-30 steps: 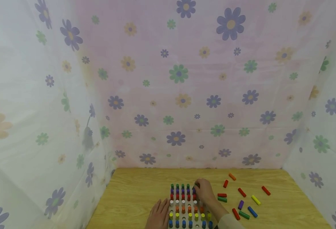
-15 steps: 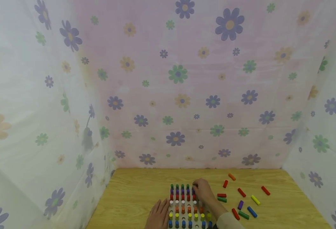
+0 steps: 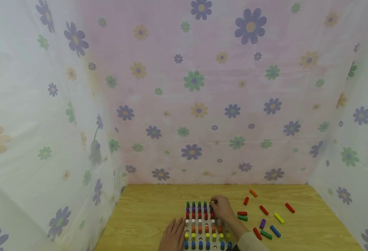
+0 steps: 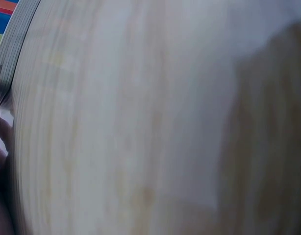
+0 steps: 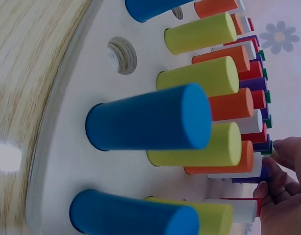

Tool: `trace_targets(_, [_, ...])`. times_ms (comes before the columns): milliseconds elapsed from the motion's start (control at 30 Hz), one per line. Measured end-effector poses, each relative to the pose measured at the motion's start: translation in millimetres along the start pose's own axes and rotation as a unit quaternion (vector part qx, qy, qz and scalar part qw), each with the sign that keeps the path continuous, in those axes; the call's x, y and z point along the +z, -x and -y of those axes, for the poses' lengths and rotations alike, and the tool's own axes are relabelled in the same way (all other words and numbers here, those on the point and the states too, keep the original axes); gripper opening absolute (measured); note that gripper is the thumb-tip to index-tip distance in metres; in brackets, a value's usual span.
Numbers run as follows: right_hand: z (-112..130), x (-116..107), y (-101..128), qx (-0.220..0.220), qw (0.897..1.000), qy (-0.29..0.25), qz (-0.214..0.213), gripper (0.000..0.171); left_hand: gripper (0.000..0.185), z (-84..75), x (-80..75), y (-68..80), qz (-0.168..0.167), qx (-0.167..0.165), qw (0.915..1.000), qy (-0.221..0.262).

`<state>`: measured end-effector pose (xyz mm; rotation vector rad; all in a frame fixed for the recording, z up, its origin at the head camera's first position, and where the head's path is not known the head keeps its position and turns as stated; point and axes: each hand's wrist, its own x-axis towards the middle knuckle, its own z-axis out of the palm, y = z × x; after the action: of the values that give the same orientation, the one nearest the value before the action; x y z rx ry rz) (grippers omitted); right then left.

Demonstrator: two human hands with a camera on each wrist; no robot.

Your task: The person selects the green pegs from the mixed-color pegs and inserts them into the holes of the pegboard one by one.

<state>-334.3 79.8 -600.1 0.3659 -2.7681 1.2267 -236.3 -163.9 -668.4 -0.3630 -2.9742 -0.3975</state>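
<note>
A pale pegboard (image 5: 57,171) stands at the table's front, with rows of green, purple, red, white, orange, yellow and blue pegs upright in it. My right hand (image 3: 222,209) is at its far right corner, and its thumb and fingers (image 5: 283,149) pinch a green peg (image 5: 269,148) in the back row, mostly hidden. Beside those fingers stands a purple peg (image 5: 248,180). My left hand (image 3: 172,237) rests along the board's left side, fingers extended and touching its edge. The left wrist view shows mostly tabletop, with the board's side (image 4: 15,44) at upper left.
Loose pegs lie on the wooden table (image 3: 146,205) right of the board, among them a yellow peg (image 3: 279,218), a blue peg (image 3: 275,231) and an orange peg (image 3: 253,193). Some holes (image 5: 122,55) in the board hold no peg. Flower-patterned cloth (image 3: 193,104) hangs around the table.
Both hands keep their places at the board. The head view has shifted very slightly.
</note>
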Motion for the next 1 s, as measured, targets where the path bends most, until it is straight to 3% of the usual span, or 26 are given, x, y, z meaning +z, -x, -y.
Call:
trace_targets(433, [4, -37, 22, -0.068, 0.997, -0.023, 0.037, 0.020, 0.053, -1.5, 0.6, -2.0, 0.009, -0.005, 0.9999, 0.013])
trace_targets(767, [-4, -77, 39, -0.067, 0.996, -0.023, 0.057, 0.014, 0.054, -0.6, 0.2, -2.9, 0.003, -0.006, 0.9998, 0.018])
trace_targets(1000, [-25, -98, 56, -0.065, 0.997, -0.018, 0.041, 0.017, 0.055, -1.4, 0.4, -3.6, 0.026, -0.012, 0.9995, 0.017])
